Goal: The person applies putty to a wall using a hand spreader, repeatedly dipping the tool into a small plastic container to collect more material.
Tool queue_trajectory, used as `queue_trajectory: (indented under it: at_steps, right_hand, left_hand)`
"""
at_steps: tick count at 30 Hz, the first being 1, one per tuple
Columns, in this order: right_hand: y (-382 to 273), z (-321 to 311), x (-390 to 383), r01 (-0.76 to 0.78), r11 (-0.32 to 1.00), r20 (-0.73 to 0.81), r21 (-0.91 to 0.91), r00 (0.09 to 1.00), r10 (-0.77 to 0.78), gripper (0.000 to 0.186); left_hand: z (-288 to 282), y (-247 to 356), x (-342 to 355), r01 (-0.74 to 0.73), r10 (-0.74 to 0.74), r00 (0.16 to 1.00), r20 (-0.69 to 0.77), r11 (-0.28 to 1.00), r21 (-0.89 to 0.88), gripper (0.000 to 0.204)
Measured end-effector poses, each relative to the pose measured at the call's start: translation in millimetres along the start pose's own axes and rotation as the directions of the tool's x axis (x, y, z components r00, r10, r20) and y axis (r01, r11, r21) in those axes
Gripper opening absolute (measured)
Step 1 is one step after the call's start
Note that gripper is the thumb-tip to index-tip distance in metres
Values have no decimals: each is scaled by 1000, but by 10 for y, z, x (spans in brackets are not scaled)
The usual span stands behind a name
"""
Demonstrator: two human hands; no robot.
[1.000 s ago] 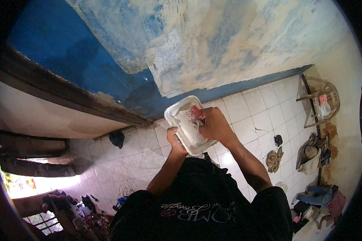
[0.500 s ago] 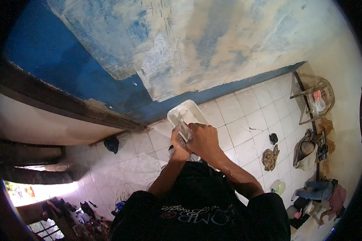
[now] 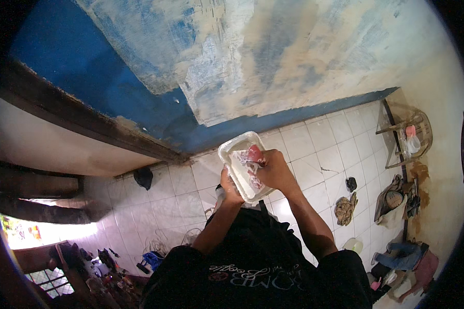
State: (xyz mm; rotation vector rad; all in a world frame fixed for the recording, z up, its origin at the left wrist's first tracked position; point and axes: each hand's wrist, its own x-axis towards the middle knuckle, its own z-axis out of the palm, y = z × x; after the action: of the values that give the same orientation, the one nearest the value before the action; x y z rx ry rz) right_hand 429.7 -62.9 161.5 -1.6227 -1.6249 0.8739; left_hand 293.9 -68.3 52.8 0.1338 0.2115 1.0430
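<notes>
head view: near the middle of the frame, the left hand curls around the left edge of a white tray, thumb up by the rim, fingers mostly hidden beneath. the right hand is closed on a reddish scraper, pinching it over the tray's right side; its exact grip is partly hidden by the knuckles. the scraper is smeared with white paste, which also coats the inside of the tray. the tray sits at the centre of the frame, held above the floor and tilted, its far end toward the upper left.

just below, a black shirt with printing on the chest fills the lower centre. around it spreads a floor of pale square tiles. across the top of the frame runs a wall with patchy cream and bluish-white coating, bordered by bare blue paint at upper left. a dark beam slants below that, and a black bag lies on the tiles left of centre. right of centre are a crumpled cloth and a small dark object. a chair stands at the right, with pink and whitish items on it; heaped clothes lie at lower right, near a pale green bowl.
</notes>
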Motion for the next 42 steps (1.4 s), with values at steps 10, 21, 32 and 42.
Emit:
queue_trajectory:
  at_steps: [10, 21, 32, 42]
  right_hand:
    - [-224, 50, 111, -178, 927, -5, 330, 982, 190, 22]
    - [-625, 855, 446, -56, 998, 13, 31, 998, 56, 20]
    - [-575, 1294, 741, -209, 973, 67, 93, 977, 204, 26]
    - [-759, 1345, 881, -551, 559, 286, 620, 821, 493, 36]
  left_hand:
    - [-28, 539, -130, -166, 169, 985, -47, 984, 61, 80]
    - [-90, 1167, -185, 17, -9, 976, -216, 999, 34, 70]
    - [-257, 1728, -174, 109, -120, 991, -59, 981, -160, 65]
    - [-738, 2019, 22, 24, -40, 979, -198, 996, -87, 61]
